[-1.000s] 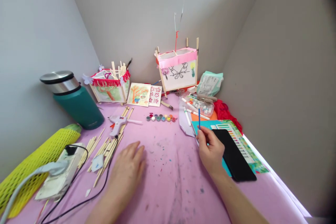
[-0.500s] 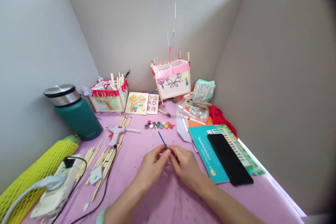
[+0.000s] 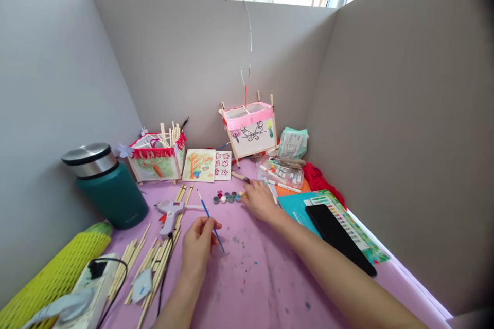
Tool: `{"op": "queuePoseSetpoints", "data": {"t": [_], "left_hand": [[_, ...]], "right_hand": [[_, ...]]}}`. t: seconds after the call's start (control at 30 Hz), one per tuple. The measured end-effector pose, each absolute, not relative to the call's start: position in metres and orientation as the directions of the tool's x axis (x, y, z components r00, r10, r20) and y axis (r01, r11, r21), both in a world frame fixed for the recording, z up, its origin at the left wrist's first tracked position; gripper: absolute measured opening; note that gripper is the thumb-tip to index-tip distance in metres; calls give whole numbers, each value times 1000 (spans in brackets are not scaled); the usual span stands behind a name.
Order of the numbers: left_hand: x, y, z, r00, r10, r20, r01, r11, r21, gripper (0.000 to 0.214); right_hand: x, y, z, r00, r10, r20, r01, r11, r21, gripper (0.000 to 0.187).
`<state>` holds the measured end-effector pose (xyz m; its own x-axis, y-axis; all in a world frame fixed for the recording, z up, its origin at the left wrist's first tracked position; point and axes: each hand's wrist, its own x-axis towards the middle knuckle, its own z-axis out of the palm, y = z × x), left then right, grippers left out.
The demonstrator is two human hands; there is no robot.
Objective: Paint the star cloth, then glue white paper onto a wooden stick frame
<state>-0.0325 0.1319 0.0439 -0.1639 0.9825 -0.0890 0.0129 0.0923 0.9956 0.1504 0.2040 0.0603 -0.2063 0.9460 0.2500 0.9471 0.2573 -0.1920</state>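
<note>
My left hand (image 3: 197, 249) is closed in a pinch on a thin blue paintbrush (image 3: 210, 220) that slants over the pink table cover (image 3: 254, 272). My right hand (image 3: 260, 199) reaches forward and rests, fingers curled, at the right end of a strip of small paint pots (image 3: 228, 197). A white glue gun (image 3: 172, 211) lies just left of the brush. Behind the pots stand two painted cards (image 3: 206, 165) and a pink-topped paper lantern (image 3: 250, 131) hanging from a wire.
A teal flask (image 3: 106, 187) stands at the left, with a second red-fringed lantern (image 3: 156, 157) behind it. Wooden sticks (image 3: 154, 252), a power strip (image 3: 90, 288) and a yellow foam net (image 3: 54, 267) lie front left. A black phone (image 3: 339, 231) on a booklet, a marker box (image 3: 283, 172) and red cloth sit at the right.
The brush passed from my right hand to my left, which moved left with it. My right hand reached forward to the paint pots. The camera tilted up.
</note>
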Motion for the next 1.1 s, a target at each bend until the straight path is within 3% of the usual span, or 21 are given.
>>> {"op": "queuePoseSetpoints", "data": {"t": [0.33, 0.57, 0.7, 0.77, 0.83, 0.9, 1.0, 1.1], "left_hand": [[-23, 127, 43, -85, 989, -124, 16, 126, 992, 36], [-22, 128, 36, -80, 990, -120, 18, 122, 992, 39], [-24, 129, 34, -94, 989, -115, -10, 114, 993, 44], [-28, 130, 35, -159, 983, -94, -3, 95, 995, 47], [-32, 131, 37, -209, 976, -62, 11, 66, 998, 50], [-34, 131, 37, -183, 982, -46, 8, 48, 999, 51], [-32, 131, 36, -58, 996, -69, -13, 69, 998, 52], [-29, 130, 33, -56, 993, -101, 39, 103, 994, 57]], "right_hand": [[132, 245, 40, -253, 953, 166, 954, 274, -123, 26], [126, 243, 59, -182, 967, 180, 954, 218, -204, 30], [127, 207, 70, -304, 948, 100, 886, 319, -337, 26], [127, 184, 71, -421, 907, -20, 788, 354, -504, 33], [124, 163, 69, -518, 847, -117, 584, 251, -772, 37], [120, 145, 66, -498, 864, -68, 469, 203, -860, 30], [116, 128, 63, -393, 918, 48, 546, 276, -791, 21], [125, 124, 63, -332, 942, 51, 711, 285, -643, 21]]}}
